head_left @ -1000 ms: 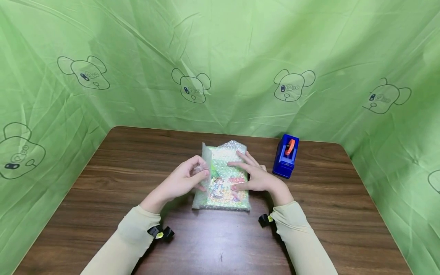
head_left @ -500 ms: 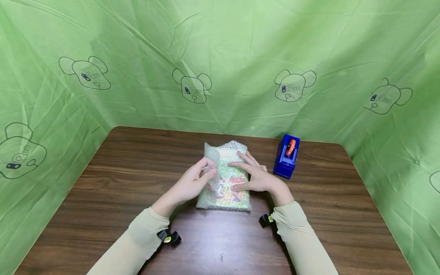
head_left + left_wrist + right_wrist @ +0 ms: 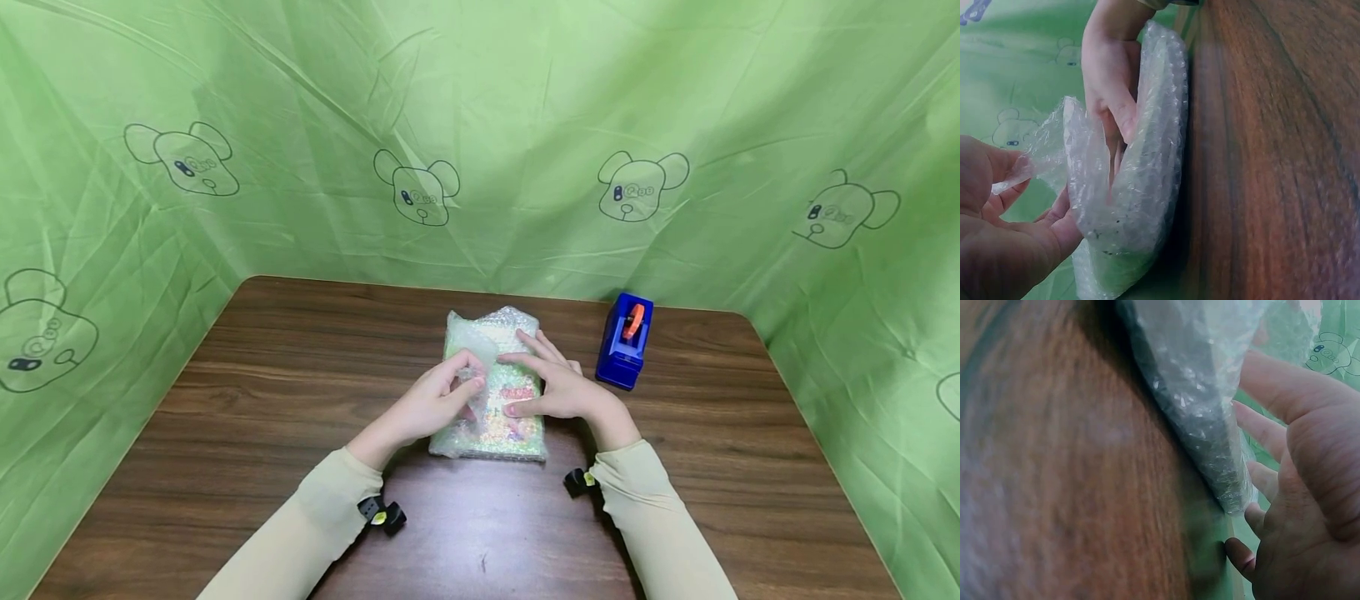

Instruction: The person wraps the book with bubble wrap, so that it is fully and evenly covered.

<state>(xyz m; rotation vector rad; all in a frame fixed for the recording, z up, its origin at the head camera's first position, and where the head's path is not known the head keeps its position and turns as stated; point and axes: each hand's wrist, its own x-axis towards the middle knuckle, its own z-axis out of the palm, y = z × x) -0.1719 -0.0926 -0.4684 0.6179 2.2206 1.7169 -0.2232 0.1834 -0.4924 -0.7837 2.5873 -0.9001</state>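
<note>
Blue plastic makes up the one tape dispenser [image 3: 621, 362], an orange ring [image 3: 633, 322] set in its top, which stands near the far edge of the brown counter [image 3: 262, 375], apart from the right hand [image 3: 566, 390]. Green cloth [image 3: 510, 75] rises behind and on both sides, bearing six animal-head outlines, the rightmost cut off by the view. One bubble-wrapped package [image 3: 521, 437] lies flat at the middle of the counter, between two pale sleeves [image 3: 322, 508]. Its loose flap [image 3: 480, 337], lifted and folded over, together with the left hand [image 3: 429, 407], blocks the left part of the printed face. That hand pinches the flap between thumb and fingers; the right hand rests on the package's right side, fingers spread.
</note>
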